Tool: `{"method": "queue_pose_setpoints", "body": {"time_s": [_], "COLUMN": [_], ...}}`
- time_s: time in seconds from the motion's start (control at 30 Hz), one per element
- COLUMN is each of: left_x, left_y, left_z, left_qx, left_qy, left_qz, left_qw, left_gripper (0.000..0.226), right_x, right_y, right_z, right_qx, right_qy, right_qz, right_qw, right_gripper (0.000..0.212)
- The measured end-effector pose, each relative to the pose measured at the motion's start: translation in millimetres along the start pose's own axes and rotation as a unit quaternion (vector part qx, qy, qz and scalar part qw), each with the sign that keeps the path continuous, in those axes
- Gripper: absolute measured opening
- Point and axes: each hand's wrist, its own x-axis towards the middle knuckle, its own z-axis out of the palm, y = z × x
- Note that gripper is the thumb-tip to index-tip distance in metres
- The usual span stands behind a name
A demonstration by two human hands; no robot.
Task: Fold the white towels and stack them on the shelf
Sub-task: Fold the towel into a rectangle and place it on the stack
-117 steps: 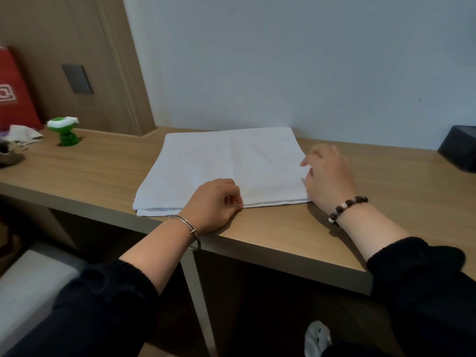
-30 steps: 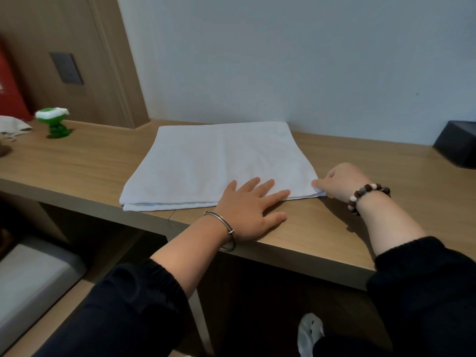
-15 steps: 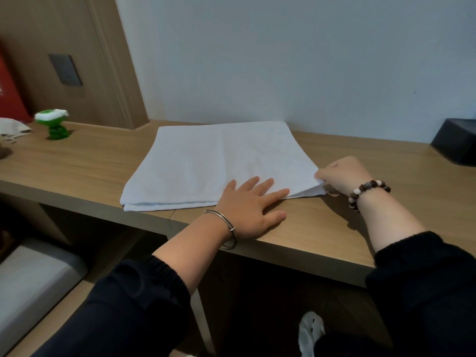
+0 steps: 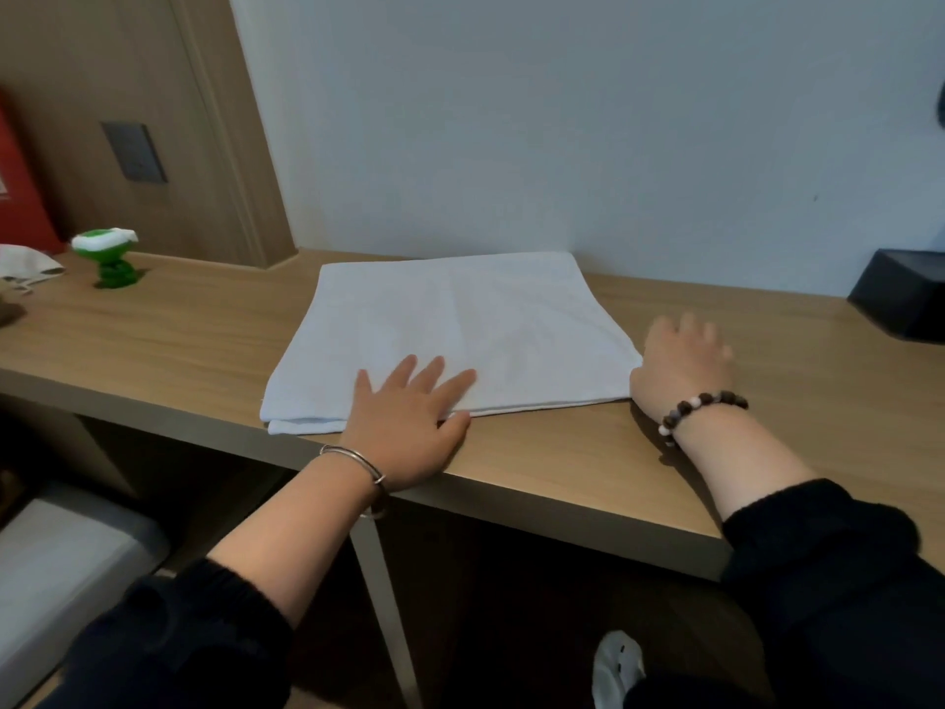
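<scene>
A folded white towel [image 4: 455, 324] lies flat on the wooden shelf top [image 4: 204, 324], its far edge against the wall. My left hand [image 4: 409, 422] rests flat on the towel's near edge with fingers spread and straight. At the towel's right edge, near its front corner, my right hand [image 4: 682, 365] lies on the wood. Its fingers are blurred and look loosely spread, holding nothing.
A green and white toy [image 4: 110, 261] stands at the left, with a white crumpled cloth [image 4: 25, 271] and a red bag [image 4: 20, 197] beyond it. A black box [image 4: 900, 299] sits at the far right. Below the shelf are a metal leg [image 4: 388, 606] and a grey cushion [image 4: 61, 570].
My right hand has let go of the towel's front right corner and opened beside the edge. My left hand slid left along the near edge, staying flat.
</scene>
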Motion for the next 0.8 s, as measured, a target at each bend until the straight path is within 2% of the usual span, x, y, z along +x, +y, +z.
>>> {"method": "queue_pose_setpoints", "body": {"time_s": [0.07, 0.1, 0.17, 0.2, 0.27, 0.3, 0.37, 0.47, 0.53, 0.57, 0.63, 0.7, 0.73, 0.8], "left_x": [-3, -2, -2, -3, -5, -7, -14, -34, -50, -57, -68, -75, -77, -81], "left_y": [0, 2, 6, 8, 7, 6, -2, -28, -49, -59, -78, -95, -103, -114], "left_z": [0, 1, 1, 1, 1, 1, -1, 0, 2, 3, 5, 7, 8, 12], "left_qx": [-0.006, -0.008, -0.004, -0.006, -0.013, -0.019, -0.032, -0.038, -0.037, -0.035, -0.061, -0.144, -0.198, -0.291], "left_qy": [-0.009, -0.009, -0.002, 0.002, 0.011, 0.017, 0.029, 0.062, 0.095, 0.113, 0.156, 0.199, 0.213, 0.221], "left_qz": [0.001, 0.002, 0.003, 0.004, 0.014, 0.021, 0.026, -0.015, -0.038, -0.045, -0.065, -0.097, -0.113, -0.137], "left_qw": [1.000, 1.000, 1.000, 1.000, 1.000, 0.999, 0.999, 0.997, 0.994, 0.992, 0.984, 0.965, 0.950, 0.921], "left_gripper": [0.053, 0.053, 0.054, 0.055, 0.056, 0.057, 0.057, 0.053, 0.048, 0.046, 0.044, 0.043, 0.044, 0.045], "right_x": [0, -2, -5, -6, -4, -2, -1, -6, -12, -15, -24, -37, -44, -52], "right_y": [-12, -20, -32, -34, -34, -33, -35, -49, -70, -84, -117, -151, -168, -194], "right_z": [1, 1, 8, 12, 17, 17, 16, 10, 5, 4, 1, -4, -6, -5], "right_qx": [0.066, 0.102, 0.114, 0.084, 0.023, 0.015, 0.019, -0.005, -0.020, 0.011, 0.137, 0.260, 0.299, 0.331], "right_qy": [0.068, 0.054, -0.052, -0.124, -0.228, -0.247, -0.257, -0.234, -0.177, -0.148, -0.135, -0.169, -0.183, -0.192], "right_qz": [-0.082, -0.127, -0.197, -0.209, -0.197, -0.184, -0.154, -0.105, -0.120, -0.152, -0.233, -0.302, -0.325, -0.353], "right_qw": [0.992, 0.985, 0.972, 0.966, 0.953, 0.951, 0.954, 0.967, 0.977, 0.977, 0.953, 0.901, 0.878, 0.854], "right_gripper": [0.043, 0.047, 0.050, 0.051, 0.052, 0.053, 0.055, 0.050, 0.041, 0.040, 0.043, 0.039, 0.033, 0.020]}}
